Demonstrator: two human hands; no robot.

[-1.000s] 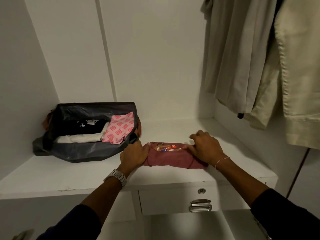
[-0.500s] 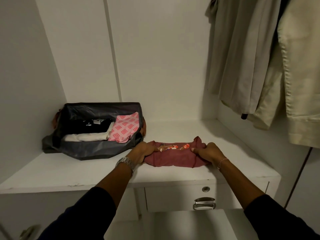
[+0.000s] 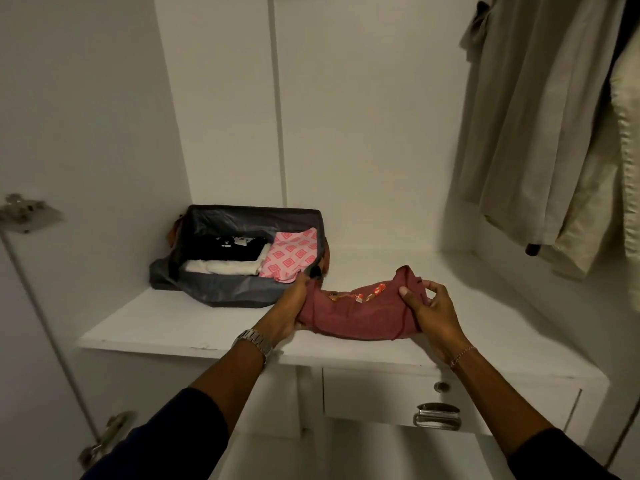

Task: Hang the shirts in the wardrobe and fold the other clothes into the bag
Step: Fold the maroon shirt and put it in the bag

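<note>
Both hands have raised the folded maroon garment (image 3: 360, 315) off the shelf (image 3: 180, 325), where it lay pressed flat a moment ago: the left hand (image 3: 289, 311) grips its left end, the right hand (image 3: 427, 311) pinches its right end, and it sags between them just beside the open bag (image 3: 221, 289), likely its destination; its orange print is unreadable

Hanging shirts (image 3: 540, 126) cut off at top and right edges; door hinge (image 3: 26, 213) blurred; left hand (image 3: 289, 315) fingertips hidden under maroon garment (image 3: 360, 317).
</note>
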